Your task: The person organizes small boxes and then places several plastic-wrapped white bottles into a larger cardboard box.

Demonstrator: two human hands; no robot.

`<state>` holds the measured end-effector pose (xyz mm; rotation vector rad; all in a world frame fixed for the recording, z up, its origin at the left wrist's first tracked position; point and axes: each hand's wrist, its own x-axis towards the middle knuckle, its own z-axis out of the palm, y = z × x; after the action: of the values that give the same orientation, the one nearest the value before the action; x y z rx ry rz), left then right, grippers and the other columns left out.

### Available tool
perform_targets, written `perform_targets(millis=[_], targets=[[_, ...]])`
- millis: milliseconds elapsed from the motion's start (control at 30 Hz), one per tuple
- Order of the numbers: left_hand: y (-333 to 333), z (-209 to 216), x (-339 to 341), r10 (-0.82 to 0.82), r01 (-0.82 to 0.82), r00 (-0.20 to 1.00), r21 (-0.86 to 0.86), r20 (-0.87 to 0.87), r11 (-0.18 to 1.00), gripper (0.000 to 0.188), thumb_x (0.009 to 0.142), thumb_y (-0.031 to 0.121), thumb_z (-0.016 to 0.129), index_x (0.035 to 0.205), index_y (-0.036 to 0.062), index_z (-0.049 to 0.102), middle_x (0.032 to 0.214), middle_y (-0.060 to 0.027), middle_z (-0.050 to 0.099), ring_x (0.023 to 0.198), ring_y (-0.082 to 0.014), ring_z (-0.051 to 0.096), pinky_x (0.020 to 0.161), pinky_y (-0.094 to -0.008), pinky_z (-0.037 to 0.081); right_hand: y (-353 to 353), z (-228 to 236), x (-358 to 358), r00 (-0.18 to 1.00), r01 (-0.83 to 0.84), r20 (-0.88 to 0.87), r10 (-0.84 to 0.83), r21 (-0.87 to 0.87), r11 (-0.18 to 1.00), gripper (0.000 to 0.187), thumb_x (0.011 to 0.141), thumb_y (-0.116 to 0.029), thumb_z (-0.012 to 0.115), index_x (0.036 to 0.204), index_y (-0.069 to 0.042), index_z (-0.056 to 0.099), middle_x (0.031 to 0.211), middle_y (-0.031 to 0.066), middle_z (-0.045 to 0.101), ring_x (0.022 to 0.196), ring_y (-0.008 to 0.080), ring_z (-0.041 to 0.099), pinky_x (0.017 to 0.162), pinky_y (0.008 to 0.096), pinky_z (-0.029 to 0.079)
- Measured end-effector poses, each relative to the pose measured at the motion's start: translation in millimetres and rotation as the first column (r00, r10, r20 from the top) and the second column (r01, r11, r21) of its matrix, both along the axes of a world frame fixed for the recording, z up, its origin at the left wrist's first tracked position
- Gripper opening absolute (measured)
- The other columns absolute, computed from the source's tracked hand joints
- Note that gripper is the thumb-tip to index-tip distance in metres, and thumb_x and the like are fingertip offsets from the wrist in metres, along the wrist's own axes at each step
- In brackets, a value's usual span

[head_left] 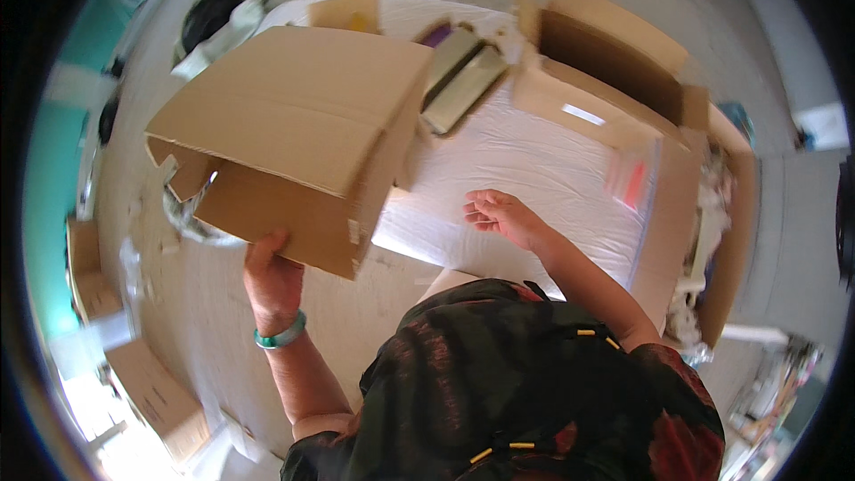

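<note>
A large brown cardboard box (294, 102) is held up at the left, tilted so that its open end faces me. My left hand (272, 281) grips one of its flaps (280, 214) by the lower edge, thumb on the near face. A green bangle circles that wrist. To the right, my right hand (500, 216) hovers over the white-covered table (463, 160), its fingers loosely bent and apart, with nothing in them. The inside of the box is mostly hidden from view.
Pale green and dark long packs (468, 80) lie behind the box. An open carton (606, 62) stands at the far right, beside a carton filled with crumpled packing (699, 249). A clear bag with red contents (631, 180) lies near them. More cartons (156, 387) are on the floor at left.
</note>
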<state>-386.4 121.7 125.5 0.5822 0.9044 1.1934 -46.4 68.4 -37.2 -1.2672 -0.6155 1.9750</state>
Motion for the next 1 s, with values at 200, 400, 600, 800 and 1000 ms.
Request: perform_targets(millis=[200, 400, 600, 800, 1000], targets=[[-8, -17, 131, -0.443, 0.430, 0.887, -0.118, -0.129, 0.895, 0.035, 0.082, 0.004, 0.048, 0.117, -0.0032, 0.047, 0.108, -0.0115, 0.056, 0.101, -0.0225, 0.056, 0.085, -0.0336, 0.047, -72, 23, 77, 0.929, 0.365, 0.016, -0.369, 0.125, 0.923, 0.047, 0.093, -0.034, 0.046, 0.128, -0.003, 0.041, 0.122, 0.0124, 0.050, 0.111, 0.0220, 0.049, 0.094, 0.0361, 0.039], [-33, -69, 227, -0.708, 0.689, 0.698, -0.167, -0.110, 0.705, 0.025, 0.084, 0.007, 0.049, 0.107, -0.0018, 0.054, 0.104, -0.0115, 0.060, 0.095, -0.0213, 0.060, 0.079, -0.0344, 0.053, -146, 26, 131, 0.687, 0.683, 0.179, -0.704, 0.172, 0.710, 0.054, 0.091, -0.042, 0.047, 0.131, -0.006, 0.040, 0.126, 0.0133, 0.047, 0.117, 0.0239, 0.044, 0.095, 0.0379, 0.038], [-76, -86, 303, -0.752, 0.716, 0.657, -0.264, -0.058, 0.646, 0.026, 0.085, 0.006, 0.047, 0.109, -0.0033, 0.047, 0.103, -0.0141, 0.058, 0.089, -0.0267, 0.061, 0.077, -0.0387, 0.055, -189, 37, 177, 0.638, 0.743, 0.081, -0.765, 0.193, 0.641, 0.070, 0.087, -0.053, 0.048, 0.138, -0.009, 0.029, 0.138, 0.0139, 0.035, 0.125, 0.0255, 0.036, 0.096, 0.0405, 0.038], [-132, -151, 350, -0.821, 0.788, 0.556, -0.398, 0.129, 0.470, 0.029, 0.089, 0.014, 0.044, 0.113, -0.0004, 0.048, 0.109, -0.0134, 0.059, 0.099, -0.0254, 0.059, 0.085, -0.0376, 0.048, -206, 32, 205, 0.623, 0.397, 0.528, -0.577, 0.422, 0.815, 0.073, 0.082, -0.033, 0.060, 0.139, -0.006, 0.023, 0.133, 0.0194, 0.040, 0.119, 0.0299, 0.044, 0.097, 0.0402, 0.037], [-154, -145, 374, -0.987, 0.783, 0.160, -0.606, -0.025, 0.142, 0.057, 0.088, 0.043, 0.051, 0.118, -0.0051, 0.047, 0.107, -0.0218, 0.060, 0.099, -0.0278, 0.060, 0.082, -0.0343, 0.048, -231, 3, 249, 0.392, 0.177, 0.877, -0.279, 0.225, 0.958, 0.060, 0.080, -0.014, 0.051, 0.134, -0.005, 0.029, 0.113, 0.0290, 0.052, 0.101, 0.0427, 0.053, 0.087, 0.0469, 0.044]])
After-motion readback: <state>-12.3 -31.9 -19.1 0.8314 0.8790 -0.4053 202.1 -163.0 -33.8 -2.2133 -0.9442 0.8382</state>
